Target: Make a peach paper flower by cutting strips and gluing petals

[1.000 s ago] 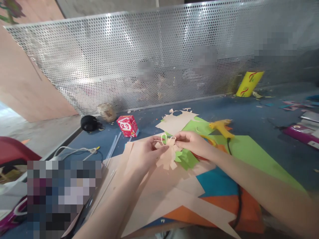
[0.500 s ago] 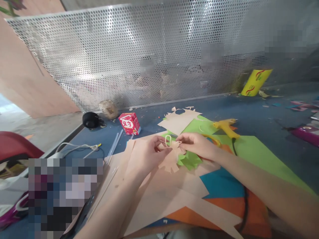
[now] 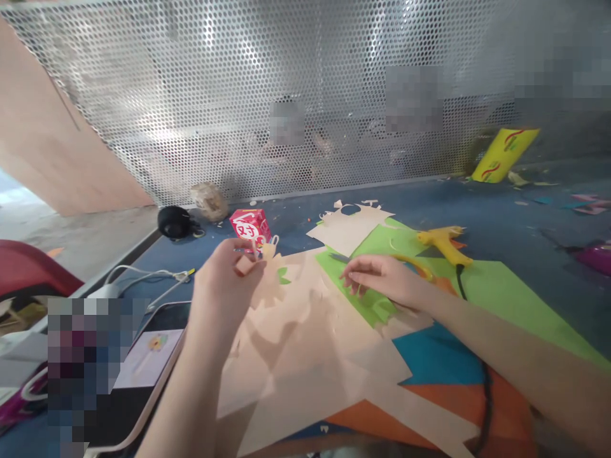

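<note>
The left hand (image 3: 228,273) has its grip closed on a pale peach paper cutout with looped strips (image 3: 268,289), held above pale peach paper sheets (image 3: 305,362) on the blue counter (image 3: 296,229). The right hand (image 3: 389,280), its grip part-open with fingers loosely bent and nothing seen in it, is over a bright green paper sheet (image 3: 506,292). A yellow glue gun (image 3: 442,243) lies beyond it. At the rear, a perforated grey metal screen (image 3: 214,95) borders the counter; a red-and-white carton (image 3: 248,224) and a tilted yellow cylinder (image 3: 505,156) stand before it. A pinkish wooden panel (image 3: 42,133) rises at left.
</note>
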The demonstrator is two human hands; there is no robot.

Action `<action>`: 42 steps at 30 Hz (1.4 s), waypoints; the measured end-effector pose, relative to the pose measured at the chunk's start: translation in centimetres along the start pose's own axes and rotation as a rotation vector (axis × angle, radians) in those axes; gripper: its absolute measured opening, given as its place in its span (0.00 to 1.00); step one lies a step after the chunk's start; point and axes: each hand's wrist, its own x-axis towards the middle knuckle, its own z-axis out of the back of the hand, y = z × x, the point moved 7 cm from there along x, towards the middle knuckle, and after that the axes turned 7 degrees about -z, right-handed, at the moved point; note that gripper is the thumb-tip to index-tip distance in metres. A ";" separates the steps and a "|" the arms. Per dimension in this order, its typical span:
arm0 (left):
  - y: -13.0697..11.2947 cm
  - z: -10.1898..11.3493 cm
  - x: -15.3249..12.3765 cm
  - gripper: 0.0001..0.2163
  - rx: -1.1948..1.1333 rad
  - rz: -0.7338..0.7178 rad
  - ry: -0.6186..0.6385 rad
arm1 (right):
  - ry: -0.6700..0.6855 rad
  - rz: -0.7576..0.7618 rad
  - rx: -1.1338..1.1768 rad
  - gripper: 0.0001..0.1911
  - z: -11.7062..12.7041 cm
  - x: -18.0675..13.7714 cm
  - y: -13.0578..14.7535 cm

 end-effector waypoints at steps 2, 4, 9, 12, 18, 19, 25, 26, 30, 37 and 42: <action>1.3 0.8 0.4 0.13 0.082 0.088 0.092 | 0.000 0.017 -0.003 0.07 0.1 0.0 0.0; 2.9 1.4 0.6 0.15 0.114 0.188 0.185 | -0.010 0.020 -0.009 0.07 0.2 0.0 -0.1; 5.2 1.7 0.9 0.15 0.293 0.323 0.342 | -0.004 0.018 -0.047 0.07 0.2 -0.1 0.0; 5.2 1.8 1.2 0.13 0.331 0.314 0.305 | -0.004 0.017 -0.054 0.07 0.2 -0.1 0.1; 4.5 2.1 1.2 0.09 0.312 0.256 0.206 | 0.001 0.030 -0.052 0.07 0.2 -0.3 0.2; 4.4 2.2 1.2 0.10 0.294 0.238 0.190 | 0.000 0.031 -0.050 0.07 0.2 -0.3 0.2; 2.8 1.7 1.2 0.14 0.103 0.112 0.099 | 0.005 0.054 -0.016 0.07 0.3 -0.3 0.4; 2.3 1.1 1.1 0.15 -0.017 0.079 0.114 | 0.006 0.056 -0.011 0.07 0.4 -0.3 0.4; 0.0 -2.1 0.4 0.16 -0.652 0.003 0.300 | 0.008 0.061 -0.017 0.07 0.4 -0.4 0.4; -1.1 -4.9 -0.5 0.17 -0.817 0.060 0.503 | 0.018 0.046 -0.016 0.06 0.2 -0.3 0.4; -1.1 -5.1 -0.3 0.16 -0.840 0.056 0.437 | 0.003 0.038 -0.017 0.07 0.2 -0.3 0.4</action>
